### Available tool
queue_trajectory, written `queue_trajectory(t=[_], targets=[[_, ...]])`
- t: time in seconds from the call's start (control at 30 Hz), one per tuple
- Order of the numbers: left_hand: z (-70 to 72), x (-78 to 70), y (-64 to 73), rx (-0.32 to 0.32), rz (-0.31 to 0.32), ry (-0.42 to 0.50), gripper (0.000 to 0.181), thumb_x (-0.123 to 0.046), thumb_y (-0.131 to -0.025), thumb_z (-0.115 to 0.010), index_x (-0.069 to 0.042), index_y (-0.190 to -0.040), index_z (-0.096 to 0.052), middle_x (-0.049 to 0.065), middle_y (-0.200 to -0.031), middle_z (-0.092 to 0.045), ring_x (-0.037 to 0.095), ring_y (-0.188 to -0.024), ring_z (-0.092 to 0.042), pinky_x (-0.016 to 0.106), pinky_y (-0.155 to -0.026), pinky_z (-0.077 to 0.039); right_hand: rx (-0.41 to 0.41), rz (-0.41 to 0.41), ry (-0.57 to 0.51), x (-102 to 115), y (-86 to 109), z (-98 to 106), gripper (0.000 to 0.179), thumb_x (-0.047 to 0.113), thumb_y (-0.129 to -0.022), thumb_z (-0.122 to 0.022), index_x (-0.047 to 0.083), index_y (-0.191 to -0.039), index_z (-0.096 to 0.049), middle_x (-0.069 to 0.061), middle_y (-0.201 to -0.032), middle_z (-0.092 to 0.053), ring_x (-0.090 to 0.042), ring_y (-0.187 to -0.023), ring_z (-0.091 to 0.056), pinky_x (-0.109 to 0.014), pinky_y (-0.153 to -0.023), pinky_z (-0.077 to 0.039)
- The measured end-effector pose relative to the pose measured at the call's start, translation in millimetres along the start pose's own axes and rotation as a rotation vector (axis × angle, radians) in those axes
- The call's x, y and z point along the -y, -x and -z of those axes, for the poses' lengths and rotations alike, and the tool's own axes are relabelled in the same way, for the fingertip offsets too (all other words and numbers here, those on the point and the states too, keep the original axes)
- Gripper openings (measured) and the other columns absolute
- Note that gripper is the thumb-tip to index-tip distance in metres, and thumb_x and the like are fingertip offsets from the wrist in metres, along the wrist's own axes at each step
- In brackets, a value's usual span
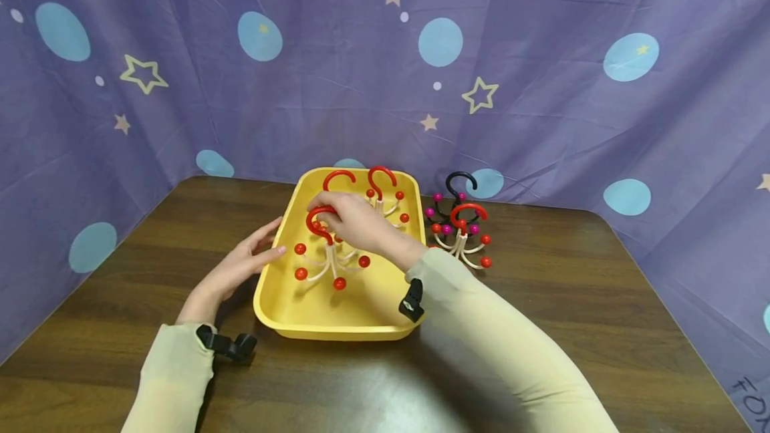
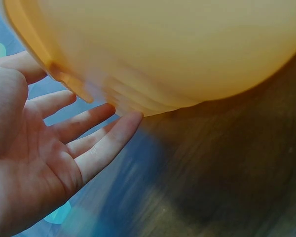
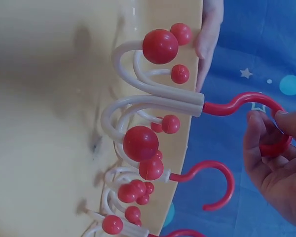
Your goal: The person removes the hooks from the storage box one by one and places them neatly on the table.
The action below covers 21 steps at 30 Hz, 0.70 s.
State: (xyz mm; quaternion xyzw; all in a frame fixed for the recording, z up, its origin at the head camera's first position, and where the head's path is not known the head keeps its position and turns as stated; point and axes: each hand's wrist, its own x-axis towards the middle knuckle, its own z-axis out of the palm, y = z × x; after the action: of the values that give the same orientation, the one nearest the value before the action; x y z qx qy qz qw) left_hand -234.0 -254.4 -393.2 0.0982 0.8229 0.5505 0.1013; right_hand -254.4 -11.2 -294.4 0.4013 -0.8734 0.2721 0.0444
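My right hand pinches the red hook of a ball-tipped hook hanger over the near half of a yellow tray. This hanger has cream curved arms ending in red balls. In the right wrist view, thumb and fingers of the right hand close round the hook's curve, and the hanger stands over the tray floor. My left hand rests its outstretched fingers against the tray's left side. In the left wrist view the left hand has its fingers spread by the tray wall.
Behind the right hand, two more red-hooked hangers stand in the tray, one at the right and one partly hidden. Right of the tray on the wooden table are a red-hooked hanger and a black hanger with magenta balls. A purple curtain hangs behind.
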Motion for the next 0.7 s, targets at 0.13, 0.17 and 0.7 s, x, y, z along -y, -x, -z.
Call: queue_trajectory(t=[0.13, 0.17, 0.7], targets=[[0.4, -0.6, 0.5, 0.001, -0.002, 0.002, 0.07, -0.032, -0.092, -0.052, -0.02, -0.148, -0.011, 0.025, -0.14, -0.029, 0.038, -0.117, -0.044, 0.043, -0.086, -0.047, -0.015, -0.005, -0.022, -0.7, 3.8, 7.2, 0.02, 0.013, -0.093, -0.052, 0.011, -0.11, -0.062, 0.001, -0.101, -0.065, -0.007, -0.084, -0.057, -0.02, -0.078, -0.045], [0.5, -0.7, 0.7, 0.002, -0.003, 0.005, 0.07, -0.031, -0.092, -0.052, -0.02, -0.148, -0.011, 0.026, -0.14, -0.029, 0.038, -0.117, -0.044, 0.043, -0.086, -0.048, -0.019, -0.009, -0.026, -1.1, 4.9, 9.0, 0.02, 0.013, -0.093, -0.052, 0.011, -0.11, -0.062, 0.001, -0.101, -0.065, -0.007, -0.082, -0.058, -0.019, -0.077, -0.045], [0.4, -1.0, 2.5, 0.004, -0.006, 0.008, 0.07, -0.032, -0.092, -0.052, -0.021, -0.148, -0.011, 0.025, -0.14, -0.029, 0.038, -0.116, -0.044, 0.043, -0.084, -0.048, -0.114, -0.03, -0.106, -12.5, 29.8, 36.9, 0.019, 0.016, -0.093, -0.052, 0.013, -0.109, -0.063, 0.002, -0.099, -0.064, -0.008, -0.075, -0.058, -0.021, -0.068, -0.047]])
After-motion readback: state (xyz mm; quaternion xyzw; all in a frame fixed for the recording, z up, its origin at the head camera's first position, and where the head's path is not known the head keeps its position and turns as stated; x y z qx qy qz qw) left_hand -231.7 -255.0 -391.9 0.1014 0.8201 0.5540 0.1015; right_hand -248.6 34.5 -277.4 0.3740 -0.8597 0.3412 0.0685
